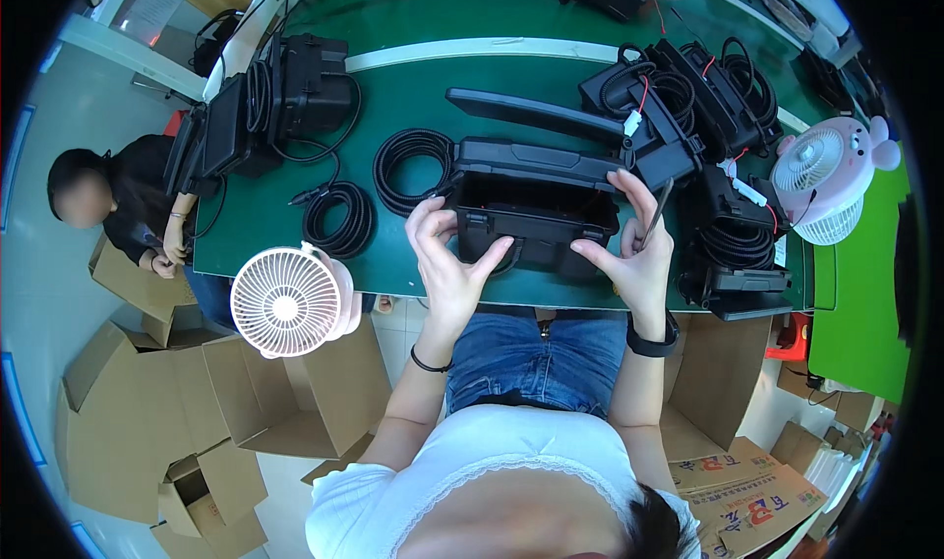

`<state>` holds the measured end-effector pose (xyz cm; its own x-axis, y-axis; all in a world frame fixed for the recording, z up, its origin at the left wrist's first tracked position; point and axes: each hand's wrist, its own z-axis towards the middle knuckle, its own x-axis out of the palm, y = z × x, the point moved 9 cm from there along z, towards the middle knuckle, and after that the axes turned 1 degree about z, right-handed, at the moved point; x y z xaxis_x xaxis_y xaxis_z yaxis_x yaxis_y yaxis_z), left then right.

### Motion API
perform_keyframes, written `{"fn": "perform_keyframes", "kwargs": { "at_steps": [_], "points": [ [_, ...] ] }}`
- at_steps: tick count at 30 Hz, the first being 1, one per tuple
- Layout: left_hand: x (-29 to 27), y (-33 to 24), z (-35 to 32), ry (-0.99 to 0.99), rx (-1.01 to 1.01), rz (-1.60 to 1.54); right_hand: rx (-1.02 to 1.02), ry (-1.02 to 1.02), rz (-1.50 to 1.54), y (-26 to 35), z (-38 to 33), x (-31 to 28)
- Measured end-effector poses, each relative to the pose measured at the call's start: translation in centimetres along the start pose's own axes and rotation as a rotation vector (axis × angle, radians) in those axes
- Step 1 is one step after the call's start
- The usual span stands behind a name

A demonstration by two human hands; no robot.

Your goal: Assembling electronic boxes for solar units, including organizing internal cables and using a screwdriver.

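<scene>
A black plastic box sits at the near edge of the green table, its lid raised and its dark inside facing me. My left hand grips its left end, thumb on the front wall. At the other end my right hand has its thumb on the front and its fingers by the lid's corner. A thin, dark, pointed tool sticks up from between the right fingers; its kind is unclear. Behind the lid a flat black panel slants upward. A coiled black corrugated cable lies left of the box.
Several black boxes with coiled cables crowd the right; more black boxes stand at the left. A pink-white fan is at the near left edge, another fan at the right. Cardboard cartons surround me. A person sits left.
</scene>
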<state>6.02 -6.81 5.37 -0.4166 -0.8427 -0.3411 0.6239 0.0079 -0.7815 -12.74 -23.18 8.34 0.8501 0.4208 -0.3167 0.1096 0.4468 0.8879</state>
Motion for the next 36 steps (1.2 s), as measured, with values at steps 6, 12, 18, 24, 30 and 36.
{"fn": "perform_keyframes", "kwargs": {
  "at_steps": [6,12,18,24,30,36],
  "points": [
    [0.2,-0.3,0.0,0.058,-0.004,0.078,-0.023,-0.149,-0.007,-0.5,-1.9,-0.6],
    [0.6,-0.3,-0.8,0.091,0.102,0.045,-0.025,-0.127,-0.061,-0.8,-1.8,-0.6],
    [0.6,-1.0,0.6,0.169,0.133,0.052,-0.025,-0.113,-0.064,-0.6,-1.8,-0.7],
    [1.3,-0.7,0.4,0.108,0.145,-0.217,-0.12,-0.355,-0.036,0.7,-4.1,-2.4],
    [1.1,-0.6,0.3,0.082,0.126,-0.255,0.018,-0.131,-0.187,0.1,-4.4,-1.2],
    [1.2,-0.4,0.2,0.113,0.122,-0.239,0.049,-0.095,0.091,-1.7,-4.8,-0.3]
  ]
}}
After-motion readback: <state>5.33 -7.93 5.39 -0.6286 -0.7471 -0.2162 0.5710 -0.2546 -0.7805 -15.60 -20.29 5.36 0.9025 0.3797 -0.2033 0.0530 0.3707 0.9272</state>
